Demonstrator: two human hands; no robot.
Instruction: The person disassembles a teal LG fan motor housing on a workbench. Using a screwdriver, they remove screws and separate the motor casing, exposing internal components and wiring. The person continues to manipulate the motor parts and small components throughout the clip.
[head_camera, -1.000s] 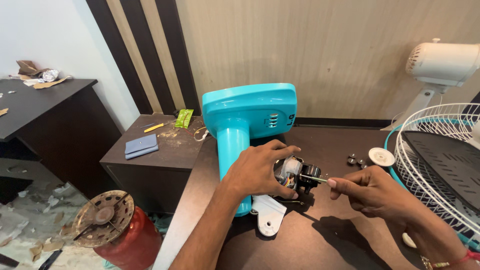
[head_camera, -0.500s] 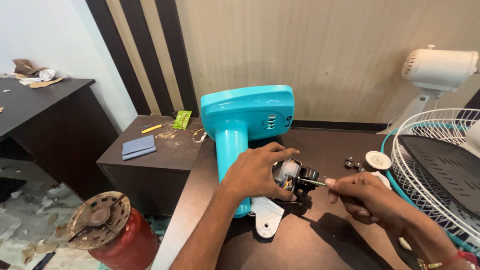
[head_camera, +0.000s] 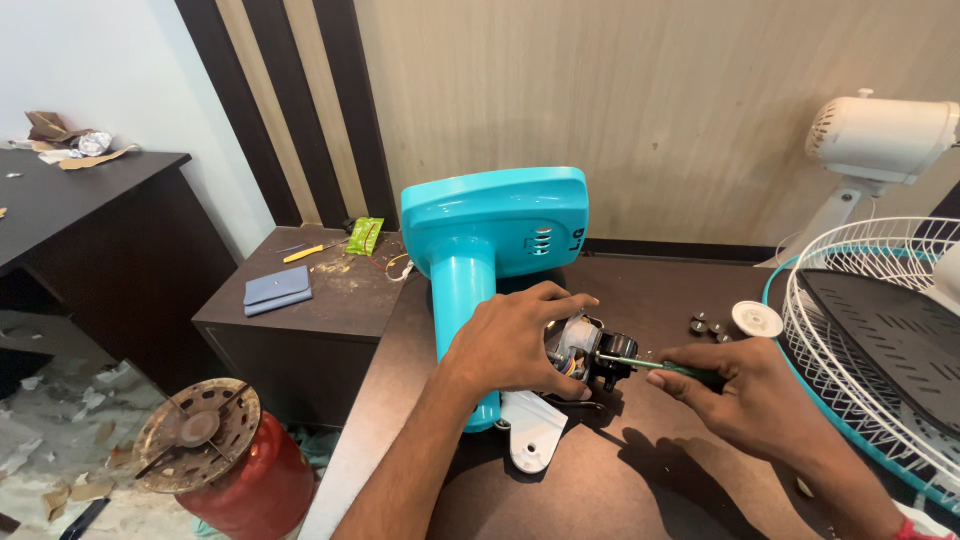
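The left hand (head_camera: 515, 340) reaches in from the lower middle, forearm angled up and to the right, palm down and fingers curled over the small fan motor (head_camera: 580, 350) — a firm clasp that steadies it on the dark brown worktop (head_camera: 650, 480). The motor sits just right of the turquoise fan stand (head_camera: 480, 260), which lies tipped with its base upright toward the wall. The right hand (head_camera: 745, 395) comes in from the lower right, wrist low, fingers pinched around a green-shafted screwdriver (head_camera: 640, 364) held nearly level — its tip meets the black end of the motor. A white bracket (head_camera: 530, 435) lies beneath the left wrist. A white cap (head_camera: 756, 319) and small dark screws (head_camera: 706, 325) rest beyond the right hand, near a wire fan guard (head_camera: 880, 340).
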